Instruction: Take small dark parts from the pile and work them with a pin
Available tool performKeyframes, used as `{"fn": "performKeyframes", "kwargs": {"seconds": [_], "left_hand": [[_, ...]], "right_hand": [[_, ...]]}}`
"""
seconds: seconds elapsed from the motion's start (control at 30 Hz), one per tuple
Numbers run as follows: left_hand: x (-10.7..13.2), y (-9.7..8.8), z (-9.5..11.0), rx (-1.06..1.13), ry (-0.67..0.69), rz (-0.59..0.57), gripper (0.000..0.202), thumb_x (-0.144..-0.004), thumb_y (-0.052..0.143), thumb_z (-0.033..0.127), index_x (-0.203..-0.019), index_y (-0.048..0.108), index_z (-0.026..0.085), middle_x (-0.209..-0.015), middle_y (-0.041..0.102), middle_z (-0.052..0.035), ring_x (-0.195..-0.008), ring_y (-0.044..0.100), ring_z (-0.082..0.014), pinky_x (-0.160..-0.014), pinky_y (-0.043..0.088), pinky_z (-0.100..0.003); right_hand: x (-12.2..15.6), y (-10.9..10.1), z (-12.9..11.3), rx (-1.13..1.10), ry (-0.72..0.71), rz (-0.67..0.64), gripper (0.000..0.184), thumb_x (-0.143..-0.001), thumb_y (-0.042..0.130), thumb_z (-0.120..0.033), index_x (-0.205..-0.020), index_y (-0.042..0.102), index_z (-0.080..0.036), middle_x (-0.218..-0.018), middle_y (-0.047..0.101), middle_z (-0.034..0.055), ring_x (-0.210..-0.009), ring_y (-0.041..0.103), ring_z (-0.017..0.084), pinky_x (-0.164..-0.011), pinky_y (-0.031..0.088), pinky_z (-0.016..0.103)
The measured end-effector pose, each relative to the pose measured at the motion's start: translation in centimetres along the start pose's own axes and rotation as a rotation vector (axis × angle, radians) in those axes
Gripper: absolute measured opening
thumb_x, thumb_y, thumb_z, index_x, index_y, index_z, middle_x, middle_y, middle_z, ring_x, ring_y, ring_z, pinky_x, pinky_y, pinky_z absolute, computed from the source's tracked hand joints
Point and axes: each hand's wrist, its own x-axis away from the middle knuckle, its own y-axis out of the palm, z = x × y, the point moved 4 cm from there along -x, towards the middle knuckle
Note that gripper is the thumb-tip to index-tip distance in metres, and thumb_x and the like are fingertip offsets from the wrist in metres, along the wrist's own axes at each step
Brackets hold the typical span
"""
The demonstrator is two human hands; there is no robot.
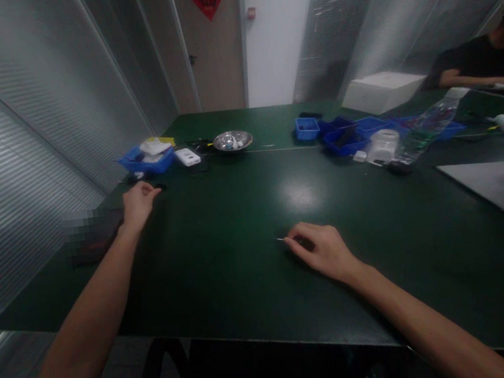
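Note:
My right hand point(320, 248) is low over the middle of the green table point(220, 229), its thumb and forefinger pinched together. A thin, pale, needle-like piece point(280, 239) sticks out from its fingertips to the left; its exact kind is too small to tell. At the far left, my left hand point(139, 202) reaches forward with the fingertips closed together. Right at these fingertips is a small dark item point(161, 187); whether it is held or lies on the table is unclear. Just beyond that hand stands a blue basket point(147, 164) with white and yellow things inside.
Along the back are a white device point(187, 156), a shiny metal bowl point(232, 141) with small items, and several blue bins point(307, 128). A clear bottle point(431, 126), a white jar point(382, 147) and a white box point(382, 92) stand right. A person point(478, 63) sits far right.

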Motion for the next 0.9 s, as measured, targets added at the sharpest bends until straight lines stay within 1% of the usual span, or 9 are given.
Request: {"fn": "performKeyframes", "kwargs": {"seconds": [0.17, 0.23, 0.33, 0.43, 0.57, 0.63, 0.7, 0.8, 0.9], "left_hand": [[0.4, 0.3, 1.3, 0.224, -0.010, 0.053, 0.014, -0.083, 0.071, 0.029, -0.091, 0.068, 0.018, -0.085, 0.073, -0.0062, -0.078, 0.070, -0.0200, -0.071, 0.053, -0.026], [0.5, 0.5, 1.6, 0.315, -0.019, 0.061, 0.016, -0.083, 0.070, 0.025, -0.096, 0.069, 0.017, -0.085, 0.074, -0.0064, -0.078, 0.071, -0.0192, -0.071, 0.054, -0.025], [0.5, 0.5, 1.7, 0.403, -0.034, 0.074, 0.022, -0.084, 0.069, 0.026, -0.103, 0.071, 0.015, -0.083, 0.074, -0.0065, -0.074, 0.072, -0.0183, -0.069, 0.056, -0.025], [0.2, 0.7, 1.7, 0.465, -0.055, 0.079, 0.026, -0.084, 0.070, 0.030, -0.104, 0.074, 0.013, -0.084, 0.075, -0.0077, -0.073, 0.072, -0.0190, -0.068, 0.057, -0.026], [-0.1, 0.9, 1.9, 0.408, -0.018, 0.137, 0.027, -0.082, 0.075, 0.036, -0.101, 0.078, 0.016, -0.090, 0.077, -0.0075, -0.082, 0.072, -0.0224, -0.078, 0.057, -0.031], [-0.2, 1.2, 2.1, 0.360, -0.007, 0.137, 0.026, -0.080, 0.077, 0.037, -0.098, 0.080, 0.019, -0.093, 0.077, -0.0066, -0.088, 0.072, -0.0243, -0.083, 0.055, -0.032], [-0.1, 1.8, 2.3, 0.346, -0.011, 0.076, 0.024, -0.078, 0.079, 0.036, -0.096, 0.081, 0.020, -0.094, 0.078, -0.0058, -0.091, 0.071, -0.0252, -0.086, 0.053, -0.033], [0.1, 2.6, 2.6, 0.309, -0.031, -0.031, 0.020, -0.077, 0.080, 0.034, -0.093, 0.081, 0.022, -0.092, 0.078, -0.0052, -0.088, 0.070, -0.0250, -0.085, 0.052, -0.034], [0.2, 2.8, 2.8, 0.278, -0.043, -0.038, 0.019, -0.076, 0.081, 0.033, -0.092, 0.081, 0.022, -0.087, 0.077, -0.0051, -0.082, 0.070, -0.0241, -0.080, 0.051, -0.033]], "right_hand": [[0.0, -0.1, 0.0, -0.011, -0.003, -0.011, 0.026, -0.103, 0.052, -0.041, -0.096, 0.069, -0.023, -0.088, 0.070, 0.0001, -0.066, 0.060, 0.013, -0.062, 0.041, 0.027], [0.0, -0.1, -0.1, -0.014, -0.003, -0.016, 0.026, -0.103, 0.052, -0.041, -0.096, 0.069, -0.023, -0.088, 0.070, 0.0000, -0.065, 0.060, 0.012, -0.062, 0.042, 0.027], [-0.1, -0.1, -0.1, -0.013, -0.003, -0.016, 0.025, -0.103, 0.052, -0.040, -0.096, 0.069, -0.022, -0.088, 0.070, 0.0002, -0.066, 0.060, 0.013, -0.064, 0.043, 0.028], [-0.1, -0.1, -0.1, -0.007, -0.003, -0.018, 0.025, -0.103, 0.052, -0.040, -0.096, 0.069, -0.022, -0.089, 0.070, 0.0005, -0.068, 0.061, 0.013, -0.064, 0.043, 0.027], [-0.1, 0.0, 0.0, -0.005, -0.015, -0.027, 0.027, -0.104, 0.051, -0.041, -0.096, 0.069, -0.022, -0.089, 0.071, 0.0014, -0.067, 0.061, 0.013, -0.064, 0.043, 0.027], [-0.1, 0.0, 0.0, -0.002, -0.019, -0.025, 0.027, -0.104, 0.051, -0.041, -0.096, 0.069, -0.022, -0.089, 0.071, 0.0016, -0.067, 0.061, 0.013, -0.064, 0.043, 0.027], [-0.1, 0.0, 0.0, 0.000, -0.020, -0.020, 0.027, -0.104, 0.051, -0.041, -0.096, 0.069, -0.022, -0.088, 0.071, 0.0017, -0.067, 0.061, 0.013, -0.064, 0.043, 0.027], [-0.1, 0.0, 0.0, 0.000, -0.014, -0.029, 0.027, -0.104, 0.051, -0.041, -0.096, 0.069, -0.022, -0.088, 0.071, 0.0013, -0.066, 0.061, 0.013, -0.064, 0.043, 0.027], [-0.1, 0.1, 0.0, 0.009, -0.004, -0.035, 0.027, -0.103, 0.051, -0.041, -0.095, 0.069, -0.022, -0.086, 0.070, 0.0007, -0.065, 0.060, 0.013, -0.063, 0.042, 0.027]]}}
